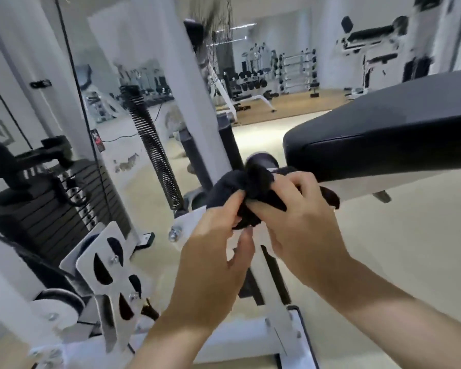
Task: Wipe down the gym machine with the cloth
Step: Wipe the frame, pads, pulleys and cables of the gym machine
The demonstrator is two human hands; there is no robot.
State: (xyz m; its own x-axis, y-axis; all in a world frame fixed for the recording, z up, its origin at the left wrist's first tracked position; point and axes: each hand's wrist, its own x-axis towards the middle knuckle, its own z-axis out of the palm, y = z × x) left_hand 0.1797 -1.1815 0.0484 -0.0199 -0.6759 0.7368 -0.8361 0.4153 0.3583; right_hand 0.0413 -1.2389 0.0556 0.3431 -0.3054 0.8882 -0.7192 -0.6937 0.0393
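Both hands are up in front of the machine, bunching a black cloth point(246, 191) between them, just below the near end of the padded black seat point(383, 145). The left hand point(213, 249) pinches the lower edge of the cloth with thumb and forefinger, its other fingers loosely curled underneath. The right hand point(296, 217) lies over the cloth from the right, fingers spread and pressed into the fabric, gripping it. The cloth is wadded into a lump, and part of it drapes away to the right, under the white underside of the seat; whether it touches the seat frame I cannot tell. A round black end piece point(264, 159) shows just behind the top of the cloth. To the left stands the weight stack point(51, 206), dark plates piled up with a black cable running up past them, and a long coiled black spring point(155, 150) leans beside a white upright post point(179, 75). Nearer, low on the left, a white slotted bracket point(109, 272) with bolts sits by a pulley wheel point(59, 307). Far across the pale floor, racks of dumbbells point(250, 81) line the back wall, somewhat blurred.
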